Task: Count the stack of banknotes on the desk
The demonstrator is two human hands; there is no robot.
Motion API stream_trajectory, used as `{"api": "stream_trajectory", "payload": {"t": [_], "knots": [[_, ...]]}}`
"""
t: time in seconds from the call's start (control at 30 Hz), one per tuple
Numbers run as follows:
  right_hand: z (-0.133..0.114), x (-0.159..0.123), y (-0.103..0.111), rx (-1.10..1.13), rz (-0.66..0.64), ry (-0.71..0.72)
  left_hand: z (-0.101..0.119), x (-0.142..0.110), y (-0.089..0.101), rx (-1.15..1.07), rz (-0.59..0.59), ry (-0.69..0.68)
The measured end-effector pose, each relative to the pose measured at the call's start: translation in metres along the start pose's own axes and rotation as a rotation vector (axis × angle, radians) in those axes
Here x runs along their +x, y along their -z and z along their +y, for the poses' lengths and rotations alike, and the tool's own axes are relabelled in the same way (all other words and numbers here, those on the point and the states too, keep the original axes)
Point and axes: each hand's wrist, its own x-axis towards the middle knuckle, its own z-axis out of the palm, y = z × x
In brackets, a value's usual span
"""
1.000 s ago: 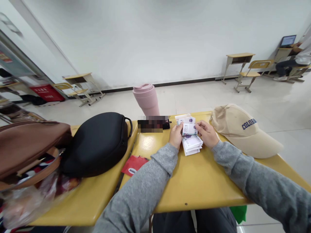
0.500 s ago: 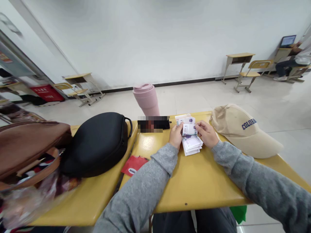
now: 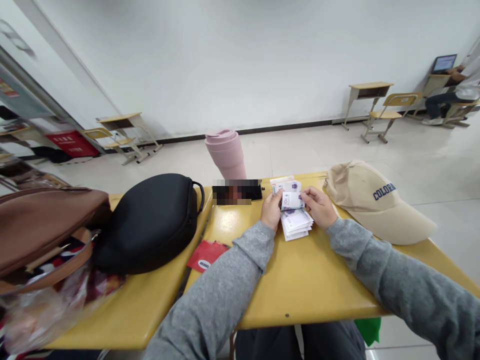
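Observation:
My left hand (image 3: 272,210) is closed, its thumb pressing on the left end of a small banknote-like paper slip (image 3: 292,200) with purple and teal print. The fingertips of my right hand (image 3: 318,205) pinch that slip's right end. Beneath and nearer to me lies a loose pile of similar slips (image 3: 297,223), their edges fanned out. More slips (image 3: 288,186) show just beyond my fingers. On the desk (image 3: 311,280) by my left forearm sits a red packet (image 3: 206,255) with a white oval label.
A pink tumbler (image 3: 226,152) stands at the back edge behind a dark phone (image 3: 240,192), partly pixelated. To the right lies a beige cap (image 3: 375,202). On the left are a black case (image 3: 150,225) and a brown bag (image 3: 48,220). A person (image 3: 461,92) sits far right.
The slip between my hands has tilted slightly, its printed face turned a little differently. Both hands keep nearly the same place, and everything else looks unchanged.

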Motion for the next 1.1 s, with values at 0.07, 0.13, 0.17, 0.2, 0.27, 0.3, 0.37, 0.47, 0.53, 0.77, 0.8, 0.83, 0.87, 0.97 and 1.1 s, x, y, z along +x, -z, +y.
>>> {"api": "stream_trajectory", "payload": {"t": [0.07, 0.13, 0.17, 0.2, 0.27, 0.3, 0.37, 0.47, 0.53, 0.77, 0.8, 0.83, 0.87, 0.97, 1.1], "knots": [[-0.0020, -0.0006, -0.0008, 0.010, -0.001, -0.003, 0.0005, -0.0003, -0.0004, -0.003, 0.002, 0.004], [-0.0039, -0.0013, -0.0014, 0.006, 0.000, -0.005, 0.0011, -0.0006, -0.0010, -0.004, 0.006, 0.006], [-0.0045, -0.0015, -0.0015, 0.001, 0.000, -0.005, 0.0014, -0.0007, -0.0013, -0.004, 0.009, 0.007], [-0.0050, -0.0016, -0.0016, -0.004, 0.002, -0.006, 0.0016, -0.0008, -0.0015, -0.004, 0.009, 0.010], [-0.0055, -0.0018, -0.0015, -0.010, 0.004, -0.005, 0.0017, -0.0008, -0.0017, -0.004, 0.008, 0.018], [-0.0056, -0.0019, -0.0013, -0.014, 0.004, -0.003, 0.0017, -0.0008, -0.0017, -0.003, 0.007, 0.020], [-0.0057, -0.0021, -0.0006, -0.026, 0.004, 0.002, 0.0015, -0.0007, -0.0015, 0.002, 0.008, 0.017], [-0.0063, -0.0027, 0.0005, -0.052, 0.006, 0.014, 0.0014, -0.0009, -0.0016, 0.004, 0.012, 0.012], [-0.0069, -0.0033, 0.0010, -0.058, 0.004, 0.021, 0.0020, -0.0015, -0.0020, -0.002, 0.014, 0.021], [-0.0071, -0.0044, 0.0011, -0.063, -0.006, 0.046, 0.0043, -0.0035, -0.0029, -0.006, 0.010, 0.034], [-0.0071, -0.0045, 0.0011, -0.071, -0.004, 0.048, 0.0043, -0.0035, -0.0029, -0.003, 0.011, 0.032], [-0.0073, -0.0045, 0.0012, -0.077, -0.002, 0.048, 0.0042, -0.0034, -0.0029, -0.001, 0.011, 0.032], [-0.0076, -0.0046, 0.0012, -0.083, -0.001, 0.049, 0.0040, -0.0033, -0.0029, -0.002, 0.009, 0.033], [-0.0088, -0.0047, 0.0014, -0.094, -0.003, 0.057, 0.0040, -0.0034, -0.0033, -0.020, 0.006, 0.033], [-0.0098, -0.0048, 0.0011, -0.104, -0.002, 0.053, 0.0051, -0.0048, -0.0038, -0.024, 0.008, 0.036]]}}
